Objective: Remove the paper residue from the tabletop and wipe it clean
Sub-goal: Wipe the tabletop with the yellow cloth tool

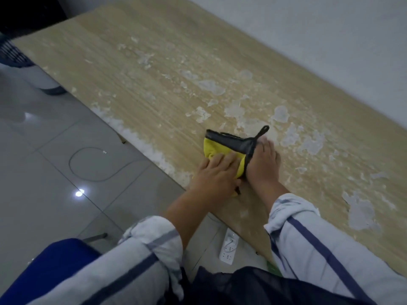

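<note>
left hand (217, 172), right hand (263, 164) press yellow cloth (214, 146), loop (265, 128) pointing toward wall (330, 40)

Yellow cloth (212, 148) black-edged, folded, on wooden tabletop (154, 62), white paper residue (211, 85) patches

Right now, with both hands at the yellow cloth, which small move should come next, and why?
Probably push the cloth forward and rightward into the nearest white paper patches. The left hand lies flat on it, the right hand rests at its black edge, and residue covers the tabletop just beyond.
</note>
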Demonstrator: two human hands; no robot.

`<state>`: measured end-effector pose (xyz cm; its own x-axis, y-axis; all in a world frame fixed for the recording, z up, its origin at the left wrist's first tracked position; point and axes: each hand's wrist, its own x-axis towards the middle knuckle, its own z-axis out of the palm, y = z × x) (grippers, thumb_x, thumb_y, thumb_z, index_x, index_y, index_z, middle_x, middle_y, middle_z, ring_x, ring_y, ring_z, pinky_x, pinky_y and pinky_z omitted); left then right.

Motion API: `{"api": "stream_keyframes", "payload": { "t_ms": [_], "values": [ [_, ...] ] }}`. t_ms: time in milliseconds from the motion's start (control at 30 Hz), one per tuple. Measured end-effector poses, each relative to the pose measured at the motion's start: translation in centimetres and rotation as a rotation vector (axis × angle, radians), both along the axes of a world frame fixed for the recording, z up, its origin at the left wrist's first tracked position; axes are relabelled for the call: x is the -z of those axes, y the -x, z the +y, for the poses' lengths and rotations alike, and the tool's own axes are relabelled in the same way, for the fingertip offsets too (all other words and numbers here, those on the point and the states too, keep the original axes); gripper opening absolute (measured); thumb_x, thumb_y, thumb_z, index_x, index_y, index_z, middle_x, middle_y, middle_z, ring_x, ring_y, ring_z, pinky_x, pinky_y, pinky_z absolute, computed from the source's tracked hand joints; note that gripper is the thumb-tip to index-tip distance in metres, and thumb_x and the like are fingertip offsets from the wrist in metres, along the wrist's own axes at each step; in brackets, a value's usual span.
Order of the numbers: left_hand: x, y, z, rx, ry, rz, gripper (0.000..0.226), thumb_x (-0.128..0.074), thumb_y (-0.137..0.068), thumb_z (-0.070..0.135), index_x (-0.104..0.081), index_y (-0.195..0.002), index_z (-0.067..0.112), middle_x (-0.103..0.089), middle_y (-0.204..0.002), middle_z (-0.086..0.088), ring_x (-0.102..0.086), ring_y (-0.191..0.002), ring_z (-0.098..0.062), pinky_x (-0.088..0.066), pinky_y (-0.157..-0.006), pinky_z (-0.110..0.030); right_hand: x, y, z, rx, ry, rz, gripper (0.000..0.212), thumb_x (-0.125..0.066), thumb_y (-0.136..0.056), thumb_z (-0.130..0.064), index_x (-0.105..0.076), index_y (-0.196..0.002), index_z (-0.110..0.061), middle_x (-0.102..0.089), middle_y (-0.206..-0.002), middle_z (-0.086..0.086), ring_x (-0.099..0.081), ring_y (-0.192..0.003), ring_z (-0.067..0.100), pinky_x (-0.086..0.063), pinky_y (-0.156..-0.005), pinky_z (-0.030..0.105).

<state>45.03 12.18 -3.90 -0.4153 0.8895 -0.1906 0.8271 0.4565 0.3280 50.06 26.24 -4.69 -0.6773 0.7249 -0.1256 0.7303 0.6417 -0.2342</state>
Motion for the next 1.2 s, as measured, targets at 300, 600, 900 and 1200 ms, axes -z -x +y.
{"api": "stream_keyframes", "payload": {
  "t_ms": [300, 600, 900, 1200],
  "values": [
    [-1.4, 15.8, -2.5, -0.785, 0.016, 0.088, 0.034, -0.037, -0.097, 0.030, -0.046, -0.128, 0.019, -0.036, -0.144, -0.004, -0.030, -0.130, -0.029, -0.029, -0.103, -0.044, 0.5, 3.9, -0.2, -0.046, -0.020, 0.078, 0.048, -0.027, -0.099, -0.034, -0.028, -0.143, -0.015, -0.017, -0.156, 0.006, -0.008, -0.144, 0.023, -0.004, -0.115, 0.041],
    [0.8, 11.3, -0.9, -0.311, 0.052, 0.012, 0.055, -0.021, -0.098, 0.048, -0.004, -0.148, 0.033, 0.006, -0.158, 0.007, 0.008, -0.145, -0.018, 0.001, -0.115, -0.046, 0.6, 4.0, 0.0, -0.047, -0.059, 0.091, 0.049, -0.026, -0.096, -0.034, -0.036, -0.139, -0.014, -0.027, -0.152, 0.008, -0.017, -0.142, 0.026, -0.013, -0.114, 0.044],
    [-0.3, 14.4, 2.2, -0.532, -0.093, -0.043, 0.047, -0.038, -0.093, 0.029, -0.043, -0.136, 0.011, -0.029, -0.151, -0.016, -0.030, -0.137, -0.032, -0.035, -0.106, -0.044, 0.7, 4.1, 0.0, -0.043, -0.061, 0.102, 0.055, -0.018, -0.093, -0.041, -0.042, -0.134, -0.015, -0.034, -0.149, 0.009, -0.022, -0.140, 0.028, -0.016, -0.112, 0.046],
    [1.3, 19.3, -6.4, -0.700, 0.060, 0.115, 0.054, -0.028, -0.099, 0.039, -0.015, -0.149, 0.024, -0.006, -0.159, 0.002, -0.004, -0.146, -0.021, -0.012, -0.116, -0.041, 1.0, 4.0, 0.0, -0.057, -0.072, 0.060, 0.050, -0.024, -0.091, -0.035, -0.041, -0.132, -0.013, -0.032, -0.149, 0.010, -0.021, -0.140, 0.029, -0.017, -0.112, 0.048]
  ]
}}
